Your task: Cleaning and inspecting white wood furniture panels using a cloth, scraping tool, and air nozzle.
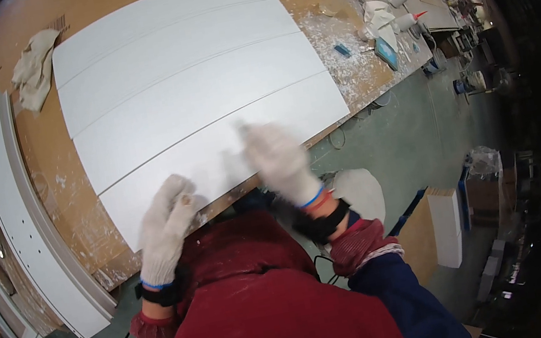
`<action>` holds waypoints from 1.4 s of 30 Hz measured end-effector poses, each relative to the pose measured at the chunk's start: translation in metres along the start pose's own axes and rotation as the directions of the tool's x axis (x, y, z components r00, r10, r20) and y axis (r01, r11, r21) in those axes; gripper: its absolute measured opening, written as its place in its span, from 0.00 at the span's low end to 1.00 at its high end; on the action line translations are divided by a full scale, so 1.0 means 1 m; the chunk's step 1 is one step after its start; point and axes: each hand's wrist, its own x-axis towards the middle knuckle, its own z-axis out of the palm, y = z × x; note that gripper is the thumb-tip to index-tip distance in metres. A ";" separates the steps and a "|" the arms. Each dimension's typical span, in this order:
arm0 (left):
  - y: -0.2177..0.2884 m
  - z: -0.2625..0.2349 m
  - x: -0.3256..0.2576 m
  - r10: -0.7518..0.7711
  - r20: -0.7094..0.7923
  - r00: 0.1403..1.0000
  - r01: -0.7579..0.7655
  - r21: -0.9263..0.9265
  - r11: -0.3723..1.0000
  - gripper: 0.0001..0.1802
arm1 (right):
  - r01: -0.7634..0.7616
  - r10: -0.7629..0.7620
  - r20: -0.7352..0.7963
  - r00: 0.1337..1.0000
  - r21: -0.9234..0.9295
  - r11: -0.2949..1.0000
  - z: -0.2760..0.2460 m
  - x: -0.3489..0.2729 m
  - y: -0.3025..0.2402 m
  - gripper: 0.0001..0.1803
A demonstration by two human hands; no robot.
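White panels (201,98) lie in front of me, divided by thin lines running across them; whether these are separate boards or grooves I cannot tell. My left hand (163,223), in a whitish knit glove, rests at the near edge of the nearest strip. Its fingers are loosely bent and the thumb stands slightly apart, with nothing visible between them. Over the same strip, farther right, is my right hand (280,160), gloved and smeared by motion. Its fingers are closed, and a small greyish thing pokes out at their tips, too blurred to name.
Brown cardboard (59,168) covers the table under the panels. A crumpled cloth (37,68) lies at the far left, near long white drilled boards (26,224). Bottles with red tips (407,21), a blue pad (385,53) and white crumbs lie on the right. A whitish round seat (357,194) stands below.
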 end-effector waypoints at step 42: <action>0.045 0.243 0.087 -0.383 -0.512 0.769 0.348 -0.167 0.923 0.16 | 0.765 -0.805 0.423 0.415 0.317 0.561 -0.065 0.105 0.354 0.19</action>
